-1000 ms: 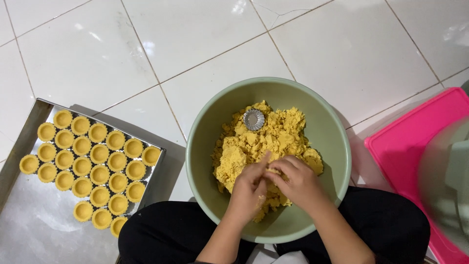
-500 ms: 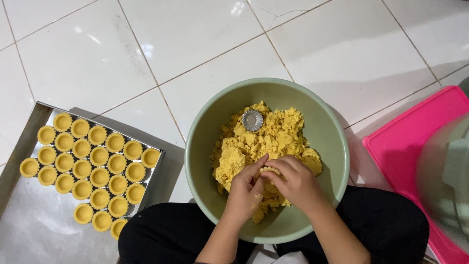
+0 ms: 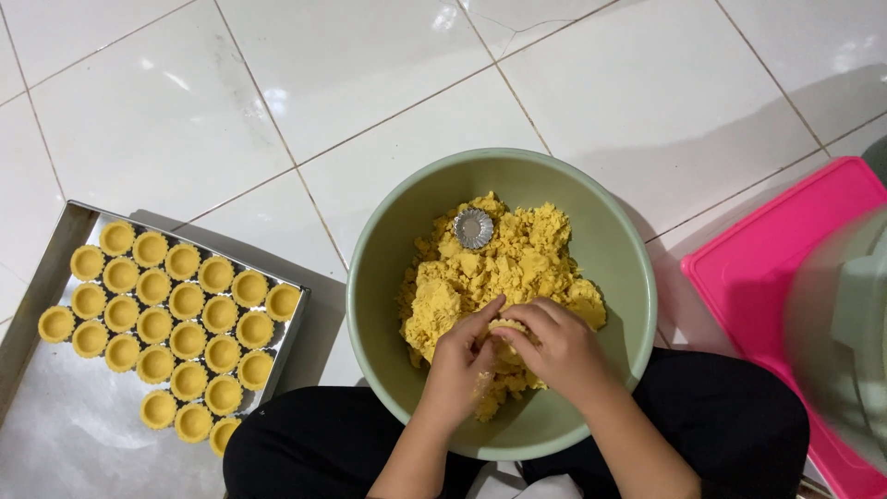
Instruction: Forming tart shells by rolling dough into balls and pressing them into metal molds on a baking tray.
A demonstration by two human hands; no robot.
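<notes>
A pale green bowl [image 3: 621,249] rests between my knees and holds crumbly yellow dough [image 3: 517,259]. A small fluted metal tart mould [image 3: 474,228] lies on top of the dough at the far side. My left hand [image 3: 459,362] and my right hand [image 3: 560,351] meet over the near part of the bowl. Together they pinch a small lump of dough [image 3: 506,334] between their fingertips, mostly covered by the fingers.
A metal baking tray [image 3: 65,434] lies on the white tiled floor at the left, filled with several rows of yellow tart shells [image 3: 171,319]. A pink lid or tray [image 3: 771,268] sits at the right, partly behind a blurred greyish object [image 3: 845,333].
Both hands have stayed over the near dough, with the fingers shifting slightly as they work the lump. Bowl, mould and tray have not moved.
</notes>
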